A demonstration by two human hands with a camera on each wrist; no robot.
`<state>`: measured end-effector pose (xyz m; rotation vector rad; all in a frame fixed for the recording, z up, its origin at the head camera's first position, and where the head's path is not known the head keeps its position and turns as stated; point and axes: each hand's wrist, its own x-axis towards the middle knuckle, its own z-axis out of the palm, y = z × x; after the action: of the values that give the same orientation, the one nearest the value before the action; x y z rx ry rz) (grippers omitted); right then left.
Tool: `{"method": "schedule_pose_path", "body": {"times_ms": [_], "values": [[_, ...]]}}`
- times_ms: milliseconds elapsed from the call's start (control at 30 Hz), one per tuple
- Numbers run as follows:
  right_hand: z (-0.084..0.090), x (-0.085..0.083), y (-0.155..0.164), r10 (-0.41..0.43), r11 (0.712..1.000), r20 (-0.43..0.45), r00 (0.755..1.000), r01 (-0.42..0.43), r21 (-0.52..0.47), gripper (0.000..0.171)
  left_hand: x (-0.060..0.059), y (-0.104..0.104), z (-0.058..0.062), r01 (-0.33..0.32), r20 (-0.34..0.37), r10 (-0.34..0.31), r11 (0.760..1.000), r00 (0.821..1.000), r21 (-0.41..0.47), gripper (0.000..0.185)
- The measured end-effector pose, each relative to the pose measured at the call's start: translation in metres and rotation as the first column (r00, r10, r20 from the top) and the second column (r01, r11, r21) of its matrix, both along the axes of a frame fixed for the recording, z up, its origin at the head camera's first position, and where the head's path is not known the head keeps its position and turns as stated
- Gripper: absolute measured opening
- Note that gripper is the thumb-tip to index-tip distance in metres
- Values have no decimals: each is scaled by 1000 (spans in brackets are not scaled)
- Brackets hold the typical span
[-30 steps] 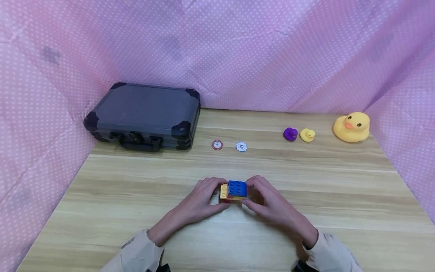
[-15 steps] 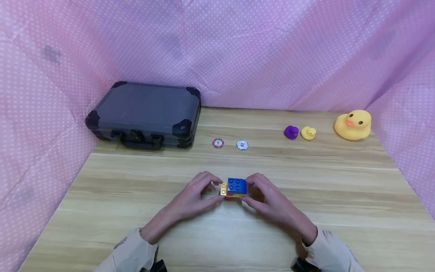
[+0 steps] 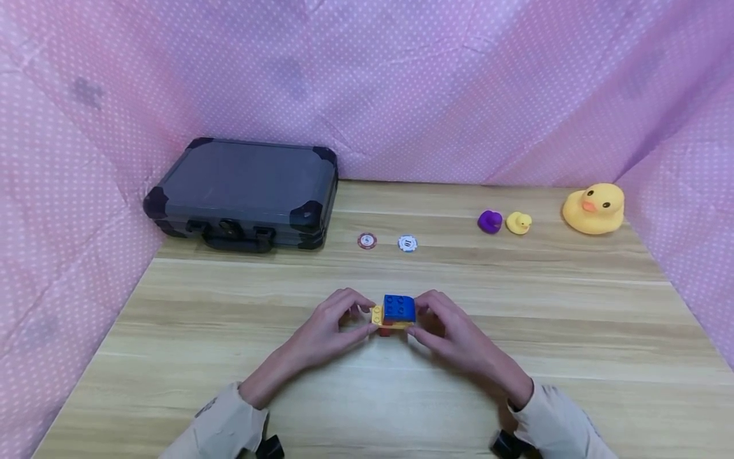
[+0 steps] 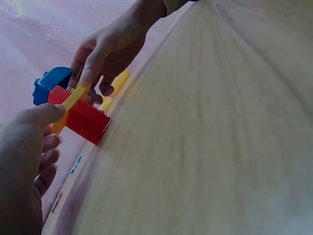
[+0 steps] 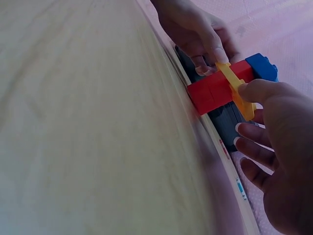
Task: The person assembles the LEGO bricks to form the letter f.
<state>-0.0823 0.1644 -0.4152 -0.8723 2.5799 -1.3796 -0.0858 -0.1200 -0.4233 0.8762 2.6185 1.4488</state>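
At the middle of the table both hands hold a stack of toy building blocks. A blue block (image 3: 399,308) with several studs tops it, and a thin yellow piece (image 4: 77,99) crosses its middle. Red blocks (image 5: 210,93) lie above and below that yellow piece. My left hand (image 3: 325,328) pinches the yellow piece's left end between thumb and fingers. At the opposite end, my right hand (image 3: 459,335) pinches it likewise. The lower red part stands at the tabletop in both wrist views.
Behind the hands lie a red chip (image 3: 367,240) and a white chip (image 3: 408,243). A grey case (image 3: 246,185) sits back left. Toward the back right are a purple duck (image 3: 490,222), a small yellow duck (image 3: 518,223) and a big yellow duck (image 3: 594,209). Pink cloth (image 3: 401,89) surrounds the table.
My left hand has drawn back a little to the left, onto the yellow piece's end. The stack sits slightly farther up in the head view, with more red showing below. My right hand barely moved.
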Motion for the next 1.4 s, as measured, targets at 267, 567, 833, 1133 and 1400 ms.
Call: {"method": "schedule_pose_path", "body": {"times_ms": [267, 567, 833, 1133, 1400], "values": [[0, -8, -4, -68, 996, 76, 995, 73, -59, 26, -9, 8, 1, -57, 68, 53, 996, 996, 64, 25], [-2, -18, -12, -137, 990, 39, 990, 138, -34, 21, -18, 17, 2, -161, 149, 150, 985, 977, 63, 18], [-4, -28, -16, -176, 984, -20, 984, 176, 0, 22, -28, 21, -1, -201, 178, 188, 978, 966, 61, 11], [-7, -30, -19, -232, 973, -32, 972, 233, 3, 15, -35, 26, -3, -216, 176, 206, 975, 962, 40, 8], [-9, -33, -19, -254, 967, -46, 966, 255, 8, 14, -38, 30, 1, -213, 226, 208, 977, 952, -2, 8]]}}
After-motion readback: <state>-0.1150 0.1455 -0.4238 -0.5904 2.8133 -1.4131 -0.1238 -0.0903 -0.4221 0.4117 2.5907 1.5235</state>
